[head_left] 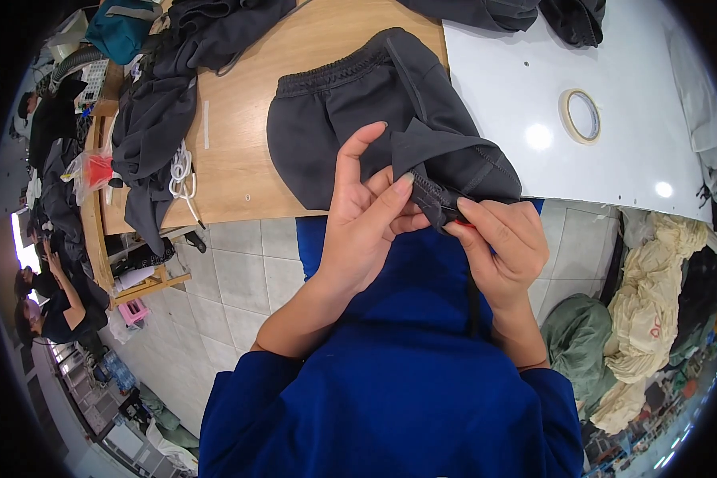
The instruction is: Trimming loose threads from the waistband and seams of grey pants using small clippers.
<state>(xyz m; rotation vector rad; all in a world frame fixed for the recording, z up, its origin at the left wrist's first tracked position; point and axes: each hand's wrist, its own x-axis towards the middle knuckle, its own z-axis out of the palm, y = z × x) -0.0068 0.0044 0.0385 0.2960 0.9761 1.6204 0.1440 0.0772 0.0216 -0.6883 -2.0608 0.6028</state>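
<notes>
Dark grey shorts [314, 131] with a gathered elastic waistband lie on the table's near edge, one leg end folded back toward me. My left hand [366, 211] pinches the turned-up fabric between thumb and lower fingers, its index finger raised. Close beside it, my right hand [502, 247] is closed at the same stitched edge. A small tool with a red part [463, 224] shows between the right fingertips; most of it is hidden, so its kind is unclear. Seam stitching runs along the folded cloth between both hands.
A tape roll [581, 116] lies on the white tabletop [526, 95] at right. More dark garments [155, 119] and a white cord [182, 171] are on the wooden table's left. Cream and green cloth heaps [653, 303] stand at lower right. Other people [55, 311] are far left.
</notes>
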